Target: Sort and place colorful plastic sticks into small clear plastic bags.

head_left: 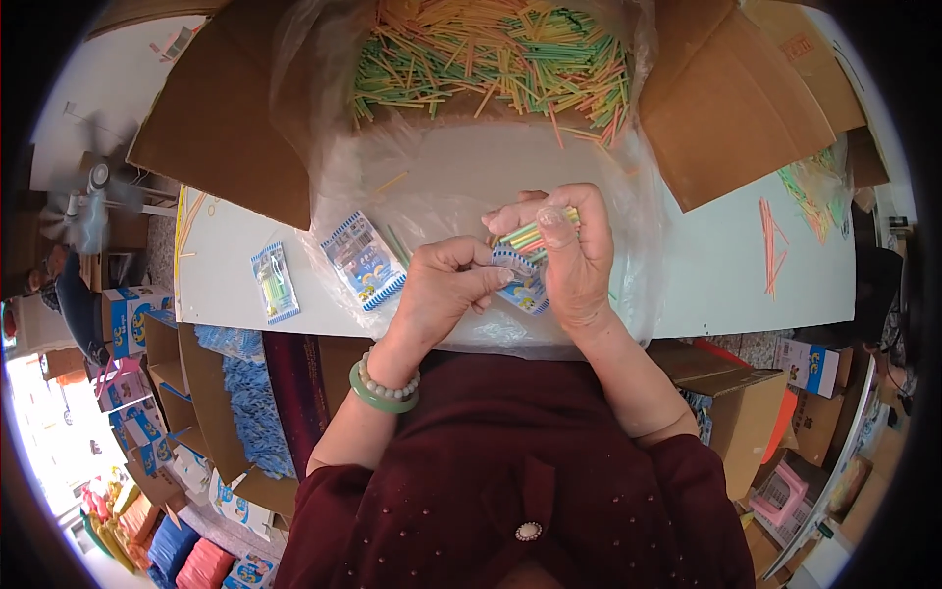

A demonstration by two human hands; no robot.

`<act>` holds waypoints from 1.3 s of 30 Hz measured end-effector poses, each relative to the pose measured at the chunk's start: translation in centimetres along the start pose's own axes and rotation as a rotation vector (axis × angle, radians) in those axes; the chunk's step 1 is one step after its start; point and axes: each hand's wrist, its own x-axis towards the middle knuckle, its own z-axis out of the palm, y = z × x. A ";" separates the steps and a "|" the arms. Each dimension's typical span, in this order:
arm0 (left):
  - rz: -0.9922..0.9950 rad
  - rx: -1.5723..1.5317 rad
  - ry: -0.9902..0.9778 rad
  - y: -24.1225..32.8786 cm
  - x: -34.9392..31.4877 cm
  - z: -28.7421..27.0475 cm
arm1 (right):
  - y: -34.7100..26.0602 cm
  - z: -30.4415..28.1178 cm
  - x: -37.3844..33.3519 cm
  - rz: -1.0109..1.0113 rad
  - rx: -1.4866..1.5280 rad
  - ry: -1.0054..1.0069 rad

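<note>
My right hand (579, 245) is closed around a small bundle of thin yellow, green and pink sticks (527, 236), thumb pressed along them. Between the thumb and fingers of my left hand (446, 285) is the edge of a small blue-and-white printed packet (525, 290). The sticks' lower ends meet the packet's upper edge; whether they are inside it, I cannot tell. Beside my left hand lies a pile of similar flat blue packets (363, 259). Farther left rests a filled packet (275, 283) with green sticks showing through its clear window.
An open carton lined with clear plastic (339, 167) holds a heap of coloured sticks (491, 59) at the far side. Its brown flaps (736, 108) spread over the white table (706, 294). Loose pink sticks (771, 245) lie at right. Below left, a box contains blue packets (257, 412).
</note>
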 end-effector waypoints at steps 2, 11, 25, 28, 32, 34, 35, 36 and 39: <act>-0.010 -0.033 0.000 -0.1 0.0 -0.1 | -0.3 -0.1 -0.1 -0.009 -0.014 -0.009; 0.019 0.003 0.015 0.1 -0.3 -0.1 | -1.4 -0.4 0.0 0.194 0.025 -0.036; 0.011 0.001 -0.009 -0.4 -0.5 -0.2 | -2.5 -0.7 0.0 0.452 0.067 0.077; 0.015 0.018 -0.032 -0.3 -0.4 -0.1 | -1.7 -1.5 0.0 0.506 0.207 0.089; 0.013 0.002 -0.010 -0.8 -0.2 -0.2 | -1.6 -1.3 -0.1 0.490 0.216 0.095; 0.003 -0.034 -0.008 -0.9 -0.2 -0.2 | -1.6 -1.2 -0.2 0.445 0.300 0.112; 0.002 -0.035 -0.005 -0.9 -0.1 -0.2 | -1.6 -1.2 -0.2 0.447 0.301 0.111; 0.001 -0.016 0.001 -0.9 -0.1 -0.2 | -1.6 -1.2 -0.1 0.394 0.334 0.125; 0.006 0.002 0.011 -0.9 0.0 -0.1 | -1.8 -1.3 0.1 0.328 0.377 0.141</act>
